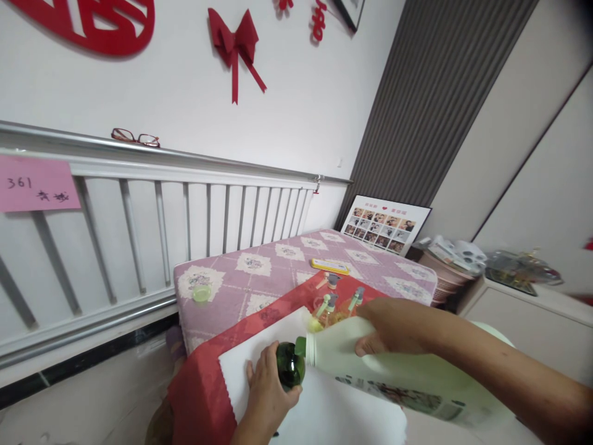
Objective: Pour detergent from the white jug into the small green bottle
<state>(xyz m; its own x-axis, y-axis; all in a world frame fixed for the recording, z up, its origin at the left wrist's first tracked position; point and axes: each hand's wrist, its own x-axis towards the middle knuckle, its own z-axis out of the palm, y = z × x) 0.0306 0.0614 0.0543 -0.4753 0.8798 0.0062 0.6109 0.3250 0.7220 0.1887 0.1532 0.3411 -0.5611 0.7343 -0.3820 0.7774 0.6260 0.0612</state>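
My left hand is wrapped round a small dark green glossy bottle above a white sheet. My right hand grips a large pale green jug, lying tilted almost level. The jug's neck, with a green piece at its mouth, meets the right side of the bottle's top. Whether liquid is flowing cannot be made out. Just beyond the jug's neck stand several clear bottles with pump tops, partly hidden by the jug and my right hand.
A red cloth lies under the sheet on a purple patterned table cover. Towards the back rests a yellow box, and a pale green lid-like disc sits at the left. A white radiator runs behind; a photo board leans at the far corner.
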